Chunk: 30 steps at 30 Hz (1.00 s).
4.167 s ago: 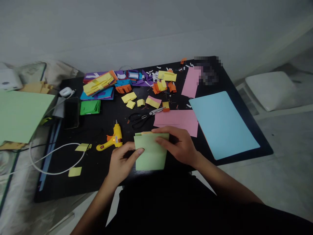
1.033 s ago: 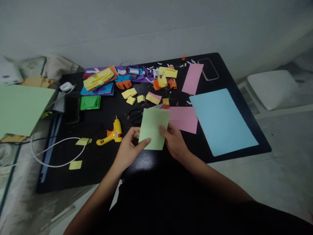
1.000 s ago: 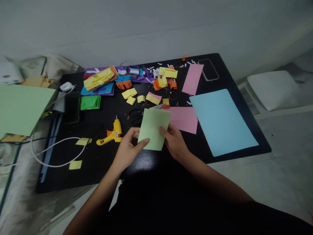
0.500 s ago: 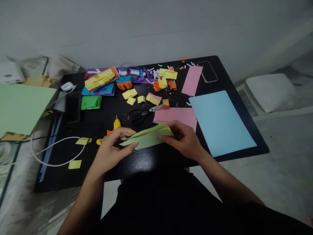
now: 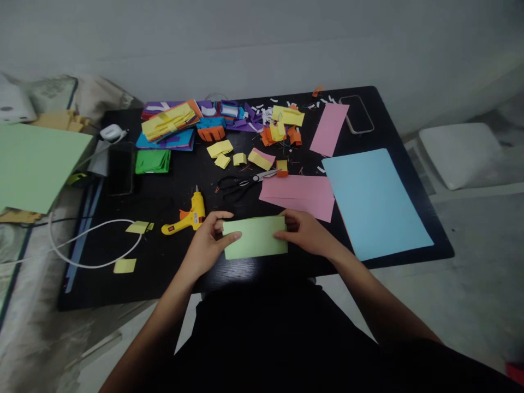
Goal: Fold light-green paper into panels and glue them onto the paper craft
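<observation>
A folded piece of light green paper (image 5: 256, 240) is held up over the front of the black table, its broad face toward me. My left hand (image 5: 209, 240) pinches its left end, thumb in front and fingers behind. At the right end, my right hand (image 5: 302, 232) grips it the same way. Just left of my left hand lies a yellow glue gun (image 5: 192, 212). Black-handled scissors (image 5: 241, 183) rest beyond the paper, their blades against a small orange and yellow piece. Pink paper sheets (image 5: 307, 194) lie behind my right hand.
Light blue paper (image 5: 376, 202) covers the table's right side. Paper scraps and folded stacks (image 5: 172, 123) fill the back, with a green bundle (image 5: 153, 161) in front of them. A white cable (image 5: 94, 266) loops at left. A phone-shaped object (image 5: 357, 114) lies back right.
The green paper has gone from bent and partly opened to flat and folded, its face now turned toward me. My left hand has shifted right, uncovering the glue gun.
</observation>
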Available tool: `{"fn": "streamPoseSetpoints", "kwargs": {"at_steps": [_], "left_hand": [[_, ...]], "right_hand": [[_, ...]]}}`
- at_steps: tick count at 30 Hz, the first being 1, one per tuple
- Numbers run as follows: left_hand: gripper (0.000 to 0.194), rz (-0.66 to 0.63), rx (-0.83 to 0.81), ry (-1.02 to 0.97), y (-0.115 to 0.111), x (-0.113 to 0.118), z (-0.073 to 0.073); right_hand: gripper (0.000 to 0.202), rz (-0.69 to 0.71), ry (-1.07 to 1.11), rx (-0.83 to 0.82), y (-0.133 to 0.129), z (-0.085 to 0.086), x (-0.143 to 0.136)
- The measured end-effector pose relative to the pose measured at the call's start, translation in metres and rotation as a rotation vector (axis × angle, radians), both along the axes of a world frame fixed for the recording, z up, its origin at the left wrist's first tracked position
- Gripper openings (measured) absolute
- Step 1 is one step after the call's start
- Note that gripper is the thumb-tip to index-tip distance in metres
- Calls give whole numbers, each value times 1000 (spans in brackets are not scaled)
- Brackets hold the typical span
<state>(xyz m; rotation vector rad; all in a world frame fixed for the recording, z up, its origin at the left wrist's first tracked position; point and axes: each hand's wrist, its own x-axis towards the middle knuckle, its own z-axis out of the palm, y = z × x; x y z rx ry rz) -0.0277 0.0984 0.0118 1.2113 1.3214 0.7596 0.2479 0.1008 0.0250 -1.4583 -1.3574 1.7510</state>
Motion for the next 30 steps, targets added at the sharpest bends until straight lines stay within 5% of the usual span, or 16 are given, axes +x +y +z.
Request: {"fn": "streamPoseSetpoints", "kwargs": {"at_steps": [6, 11, 15, 24, 30], "left_hand": [[37, -151, 69, 242, 5, -7, -1], [19, -305, 243, 524, 14, -5, 12], [24, -360, 403, 636, 17, -3, 13], [31, -519, 421, 628, 24, -1, 17], [37, -403, 485, 625, 13, -4, 12]], "right_hand": [[19, 97, -424, 185, 6, 7, -5], [62, 137, -601, 303, 13, 12, -10], [60, 241, -587, 410, 16, 9, -9], [33, 314, -577, 496, 19, 6, -11], [39, 189, -554, 419, 10, 5, -11]]}}
